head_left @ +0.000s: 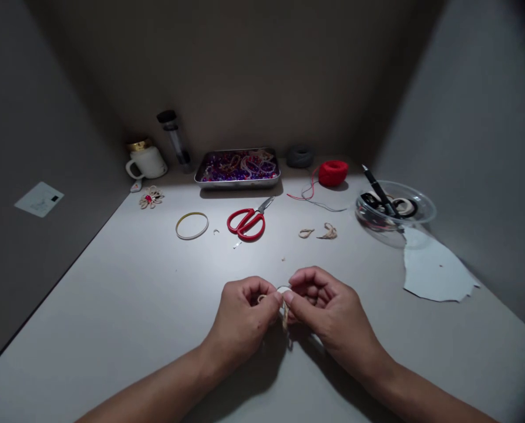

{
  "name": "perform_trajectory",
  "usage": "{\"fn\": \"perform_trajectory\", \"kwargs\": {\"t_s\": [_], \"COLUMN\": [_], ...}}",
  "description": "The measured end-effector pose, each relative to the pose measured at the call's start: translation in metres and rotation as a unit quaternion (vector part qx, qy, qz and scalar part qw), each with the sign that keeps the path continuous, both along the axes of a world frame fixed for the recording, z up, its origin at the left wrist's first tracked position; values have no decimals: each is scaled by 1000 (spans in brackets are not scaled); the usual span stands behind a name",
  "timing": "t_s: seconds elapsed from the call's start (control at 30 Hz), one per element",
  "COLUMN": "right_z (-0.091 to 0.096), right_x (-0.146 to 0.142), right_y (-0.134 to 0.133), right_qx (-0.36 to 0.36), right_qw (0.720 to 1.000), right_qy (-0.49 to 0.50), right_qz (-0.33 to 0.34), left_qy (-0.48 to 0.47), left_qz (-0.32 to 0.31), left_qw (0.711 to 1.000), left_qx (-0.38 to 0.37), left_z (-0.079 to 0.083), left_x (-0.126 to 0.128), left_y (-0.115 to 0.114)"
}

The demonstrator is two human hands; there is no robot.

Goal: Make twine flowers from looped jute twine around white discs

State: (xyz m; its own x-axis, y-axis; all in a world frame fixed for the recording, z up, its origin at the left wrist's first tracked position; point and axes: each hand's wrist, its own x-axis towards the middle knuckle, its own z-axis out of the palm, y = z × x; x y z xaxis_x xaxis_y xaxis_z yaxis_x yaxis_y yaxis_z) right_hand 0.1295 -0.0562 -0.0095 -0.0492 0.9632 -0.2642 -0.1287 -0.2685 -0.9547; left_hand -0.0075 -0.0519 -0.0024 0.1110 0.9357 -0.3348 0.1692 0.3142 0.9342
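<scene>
My left hand (245, 314) and my right hand (330, 308) meet over the near middle of the grey table (125, 305). Both pinch a short piece of beige twine (283, 302) between thumb and fingers; a small loop of it arches between the fingertips and a strand hangs down below them. The rest of the twine is hidden inside the fingers.
Red scissors (247, 222), a yellowish ring (192, 225) and two small twine loops (319, 232) lie beyond my hands. At the back stand a metal tray of beads (237, 167), a white mug (147, 161), a red thread spool (333, 173) and a grey spool (300, 156). A glass bowl (394, 208) and torn paper (436, 271) lie right.
</scene>
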Motion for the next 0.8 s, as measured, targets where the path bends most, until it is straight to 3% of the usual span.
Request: {"fn": "perform_trajectory", "kwargs": {"t_s": [0.13, 0.3, 0.57, 0.8], "right_z": [-3, -6, 1, 2], "right_x": [4, 10, 3, 1], "right_y": [1, 3, 5, 4], "right_qx": [25, -5, 26, 44], "right_qw": [999, 994, 998, 995], "right_qy": [3, 86, -47, -85], "right_qz": [28, 67, 43, 9], "left_qy": [-11, -21, -49, -126], "left_qz": [17, 34, 4, -36], "left_qw": [1000, 998, 998, 991], "left_qx": [-14, -39, -26, -24], "left_z": [4, 6, 6, -3], "left_x": [-1, -3, 0, -8], "left_y": [1, 4, 2, 1]}}
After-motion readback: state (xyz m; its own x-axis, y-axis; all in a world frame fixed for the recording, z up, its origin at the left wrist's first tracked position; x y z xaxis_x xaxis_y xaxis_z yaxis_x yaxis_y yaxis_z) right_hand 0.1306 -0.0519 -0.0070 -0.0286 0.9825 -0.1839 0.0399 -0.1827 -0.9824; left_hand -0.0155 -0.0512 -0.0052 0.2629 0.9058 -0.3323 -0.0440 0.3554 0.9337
